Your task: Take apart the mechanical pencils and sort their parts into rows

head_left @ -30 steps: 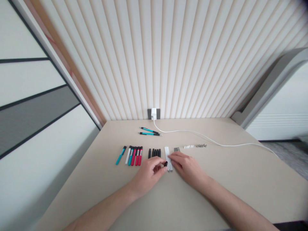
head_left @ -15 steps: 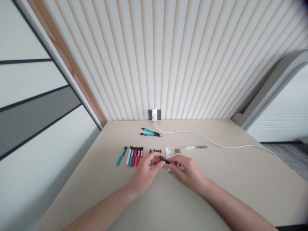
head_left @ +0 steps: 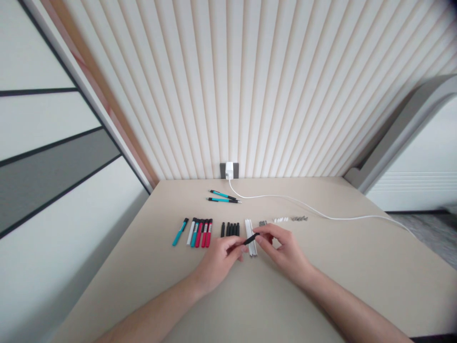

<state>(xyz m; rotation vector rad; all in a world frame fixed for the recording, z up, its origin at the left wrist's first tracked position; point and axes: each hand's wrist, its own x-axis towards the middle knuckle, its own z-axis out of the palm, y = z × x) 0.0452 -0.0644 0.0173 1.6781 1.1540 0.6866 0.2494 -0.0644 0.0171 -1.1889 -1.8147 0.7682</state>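
Note:
Between my two hands is a short black pen grip section (head_left: 252, 238), tilted with its right end higher. My left hand (head_left: 223, 259) pinches its lower left end. The fingertips of my right hand (head_left: 280, 245) are closed on its upper right end. Just behind the hands lies a bundle of white pen refills (head_left: 250, 228), partly covered by the black piece and the fingers. Several similar black grip sections (head_left: 230, 229) stand in a row left of the refills. Small grey pieces (head_left: 263, 223) lie beyond my right hand, partly hidden by it.
Pen barrels (head_left: 200, 232) in teal, white and red lie in a row on the left. Two teal-and-black pens (head_left: 223, 197) lie at the back. White small parts (head_left: 281, 219) and metal springs (head_left: 299, 218) sit to the right. A white cable (head_left: 293, 197) runs from a charger (head_left: 229, 170) across the table (head_left: 200, 309).
The black grip section has turned from sloping down to the right to sloping up to the right. My left hand has moved slightly lower, uncovering the row of black pieces.

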